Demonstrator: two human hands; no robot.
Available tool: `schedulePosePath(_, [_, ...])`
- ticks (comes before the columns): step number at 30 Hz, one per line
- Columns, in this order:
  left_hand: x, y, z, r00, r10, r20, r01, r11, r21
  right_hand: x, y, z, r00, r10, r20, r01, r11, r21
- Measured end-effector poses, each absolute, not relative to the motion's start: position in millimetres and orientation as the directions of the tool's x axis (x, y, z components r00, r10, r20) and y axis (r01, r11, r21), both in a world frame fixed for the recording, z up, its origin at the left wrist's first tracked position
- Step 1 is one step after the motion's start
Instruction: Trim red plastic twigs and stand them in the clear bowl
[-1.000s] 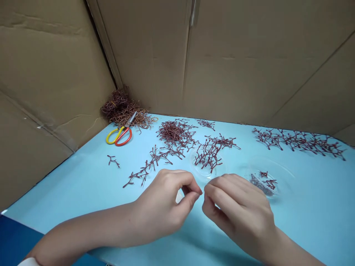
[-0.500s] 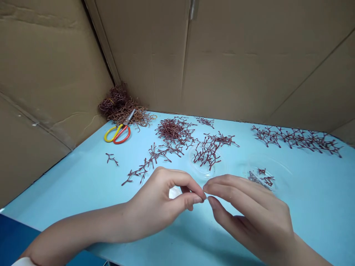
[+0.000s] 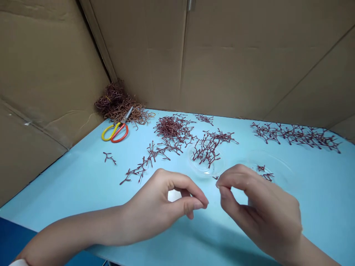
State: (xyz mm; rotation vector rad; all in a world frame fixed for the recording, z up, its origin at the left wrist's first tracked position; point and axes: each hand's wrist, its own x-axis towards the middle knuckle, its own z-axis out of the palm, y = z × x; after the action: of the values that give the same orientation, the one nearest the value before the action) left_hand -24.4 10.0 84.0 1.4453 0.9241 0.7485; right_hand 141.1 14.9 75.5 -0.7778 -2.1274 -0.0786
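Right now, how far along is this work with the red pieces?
Done: branched red pieces lie on the blue table, some in a clear dish and a second dish. In hand: the right hand has its fingertips near a tiny red bit; the left hand shows nothing held. Left: the tangled heap beside the scissors.

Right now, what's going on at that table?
A person is working bare-handed over a light blue table. The left hand is pinched closed, and the right hand is beside a tiny red piece, near a clear dish piled with branching red sprigs. A second clear dish holds a few. Yellow-and-orange scissors lie against a tangled reddish-brown pile.
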Motion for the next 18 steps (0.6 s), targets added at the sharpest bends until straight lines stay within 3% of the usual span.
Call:
schedulePosePath(6, [-28.1,12.0,81.5,0.556,0.828,-0.074,-0.113,0.163,0.980,142.3,13.7,85.5,-0.451,0.521,0.725,0.493,0.822,-0.285])
schedulePosePath(12, [-30.9,15.1,84.4,0.651,0.749,-0.120,-0.195,0.318,0.928,143.3,13.0,85.0,-0.433,0.516,0.739,0.543,0.804,-0.243])
schedulePosePath(18, [-30.7,15.6,82.6,0.690,0.715,-0.115,-0.205,0.345,0.916,147.0,9.0,83.5,-0.452,0.508,0.733,0.604,0.779,-0.168])
